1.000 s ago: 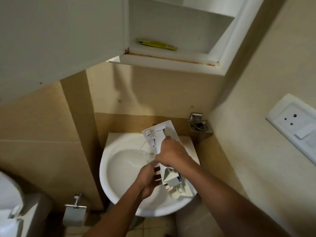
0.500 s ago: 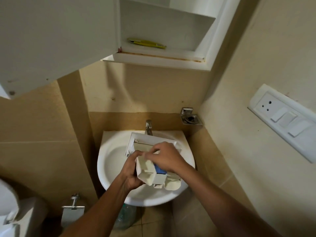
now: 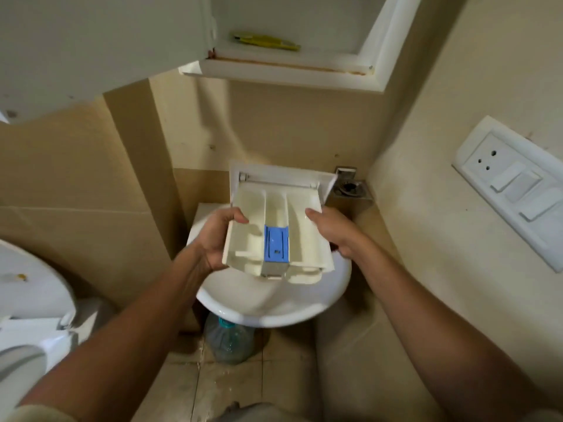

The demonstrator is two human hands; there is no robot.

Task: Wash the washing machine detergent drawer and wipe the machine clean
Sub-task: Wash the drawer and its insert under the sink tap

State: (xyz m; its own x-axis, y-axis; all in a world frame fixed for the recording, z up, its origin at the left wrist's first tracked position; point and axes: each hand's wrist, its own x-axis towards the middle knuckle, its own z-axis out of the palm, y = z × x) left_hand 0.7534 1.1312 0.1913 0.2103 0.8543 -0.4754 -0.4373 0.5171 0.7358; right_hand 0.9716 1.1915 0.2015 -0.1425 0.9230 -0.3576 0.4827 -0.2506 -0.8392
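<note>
Detergent drawer [image 3: 275, 226] held level above the white sink [image 3: 268, 303], open compartments facing up, front panel pointing away toward 12 o'clock. Blue insert [image 3: 276, 242] seated in the middle compartment, toward the near end. Left hand [image 3: 217, 237] clamped on the drawer's left wall at 9 o'clock — thumb hooked over the rim, fingers underneath and out of sight. Right hand [image 3: 333, 231] pressed against the right wall at 3 o'clock, thumb on the upper edge, remaining fingers hidden below the drawer. Both hands closed on the drawer, sharing its weight.

Drawer covering most of the basin, so tap and drain hidden behind it. Only the sink's near rim and a strip of its left rim visible.

At 1 o'clock from the drawer, just beside its front panel, a metal soap holder [image 3: 350, 188] fixed in the wall corner. At 3 o'clock, well apart on the side wall, a white switch plate [image 3: 515, 187] with socket holes and rocker switches. At 12 o'clock overhead, an open wall cabinet [image 3: 292, 59] with its door [image 3: 100, 47] swung out to 10 o'clock — a yellow object [image 3: 265, 41] lying on the shelf inside. At 6 o'clock beneath the sink, a clear plastic bottle [image 3: 228, 342] standing on the stained tiled floor [image 3: 231, 385]. At 8 o'clock, the white toilet [image 3: 30, 303], partly cut off by the frame edge.
</note>
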